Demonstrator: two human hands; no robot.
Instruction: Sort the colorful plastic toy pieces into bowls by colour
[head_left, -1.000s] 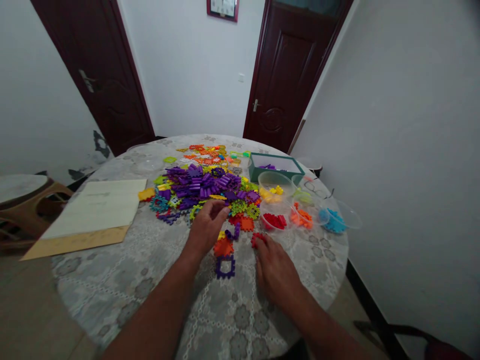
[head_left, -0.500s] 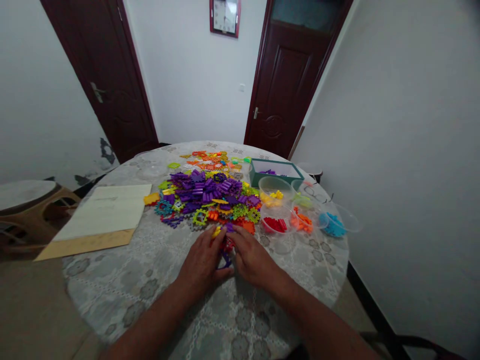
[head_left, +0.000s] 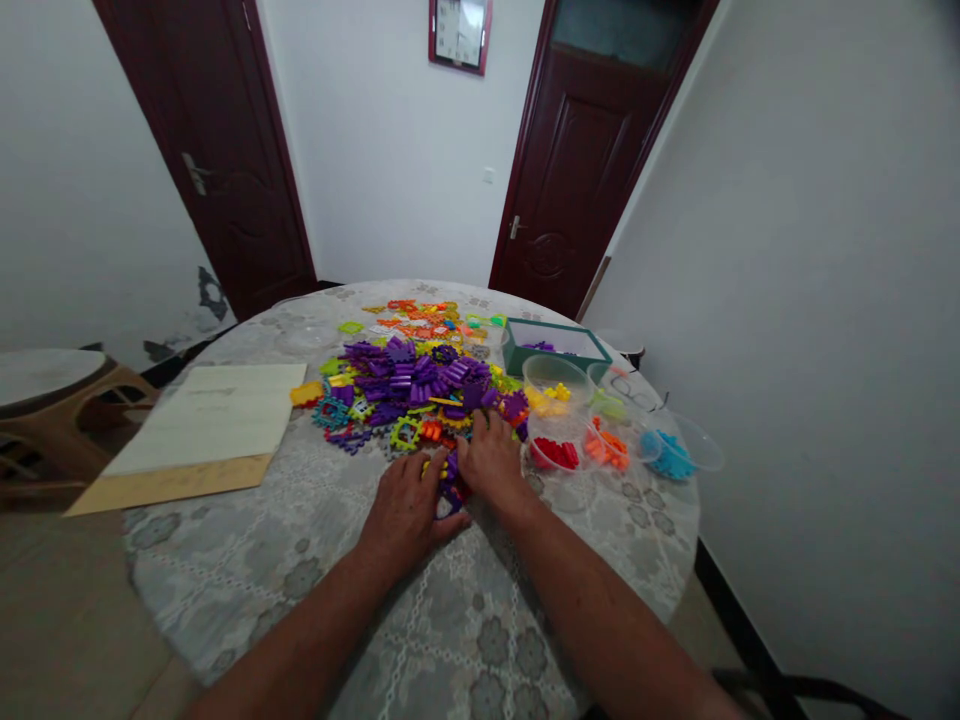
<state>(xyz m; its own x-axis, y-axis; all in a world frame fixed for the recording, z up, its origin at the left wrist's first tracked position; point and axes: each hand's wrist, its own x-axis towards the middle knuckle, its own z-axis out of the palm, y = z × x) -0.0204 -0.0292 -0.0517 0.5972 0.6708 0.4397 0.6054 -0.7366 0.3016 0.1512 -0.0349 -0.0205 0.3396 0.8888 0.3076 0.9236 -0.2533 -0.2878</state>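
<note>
My left hand point(head_left: 405, 508) is curled around a small cluster of interlocking plastic pieces point(head_left: 451, 482), purple with bits of yellow and red, just above or on the tablecloth. Its thumb stretches along the near side of the cluster. To the right, my right hand point(head_left: 493, 462) reaches with fingers apart onto the near right edge of the pile of toothed plastic pieces point(head_left: 420, 378). Whatever lies under its fingertips is hidden. Purple pieces top that pile, with lime, orange, teal and yellow ones around them.
Clear plastic tubs hold red pieces point(head_left: 555, 453), yellow pieces point(head_left: 553, 392), orange pieces point(head_left: 606, 446) and blue pieces point(head_left: 667, 456) on the right. Behind them stands a green box point(head_left: 517, 357). Papers point(head_left: 210, 415) lie at the left of the round table point(head_left: 300, 578).
My right hand has moved off the cluster, forward and slightly right, onto the edge of the pile. My left hand stays on the cluster. The view has shifted slightly.
</note>
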